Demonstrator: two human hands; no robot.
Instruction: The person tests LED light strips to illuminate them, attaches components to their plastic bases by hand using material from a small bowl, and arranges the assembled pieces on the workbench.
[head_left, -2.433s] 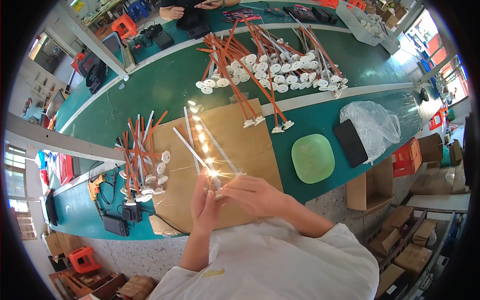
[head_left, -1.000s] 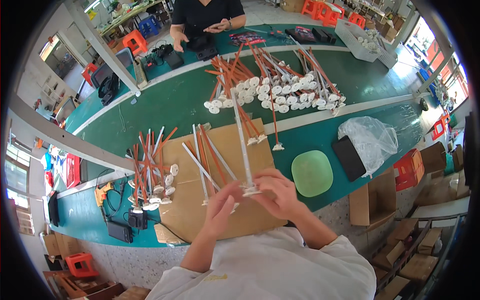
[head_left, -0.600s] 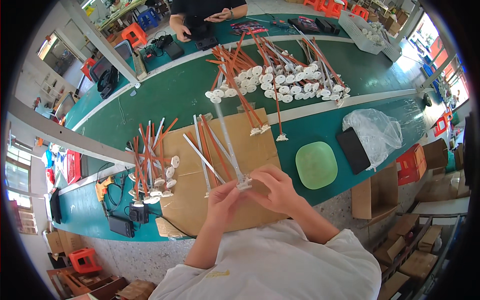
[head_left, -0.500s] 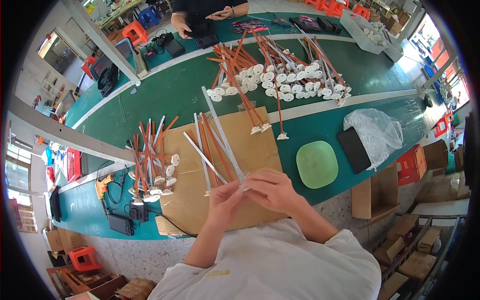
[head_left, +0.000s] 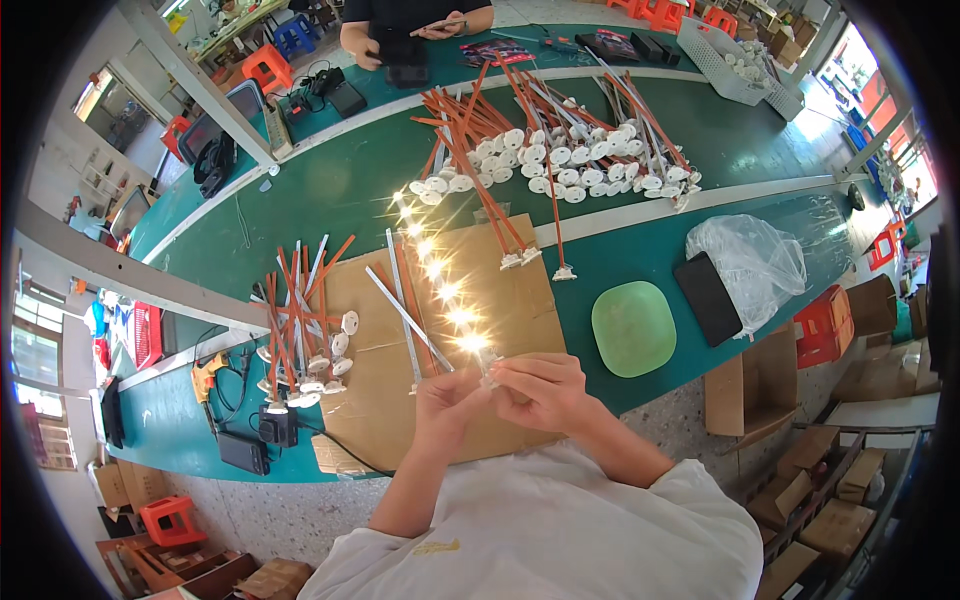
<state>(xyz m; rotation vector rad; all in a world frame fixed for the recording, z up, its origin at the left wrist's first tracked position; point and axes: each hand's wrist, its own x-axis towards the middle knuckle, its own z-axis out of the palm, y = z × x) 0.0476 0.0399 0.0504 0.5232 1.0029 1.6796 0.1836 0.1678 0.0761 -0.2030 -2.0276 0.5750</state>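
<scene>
A lit LED light strip [head_left: 448, 291] rises from my fingers, its row of bulbs glaring white-yellow over the cardboard. At its near end my right hand [head_left: 545, 390] is closed in a pinch on the small whitish base. My left hand [head_left: 448, 408] is closed too, fingertips against that same end; what exactly it grips is hidden. Just left of the lit strip, several unlit strips [head_left: 408, 318] lie on the cardboard sheet [head_left: 370, 400]. More strips with round white ends [head_left: 310, 340] stand bunched at the cardboard's left edge.
A large pile of strips with white discs [head_left: 570, 160] covers the far bench. Right of me are a green plate [head_left: 634, 330], a black flat case [head_left: 708, 298] and a plastic bag [head_left: 750, 265]. A black power box [head_left: 243, 450] sits left. A person [head_left: 415, 30] is opposite.
The strip in my hands has gone from unlit to brightly lit. My hands have stayed in nearly the same place, with the right fingers shifting slightly at the base.
</scene>
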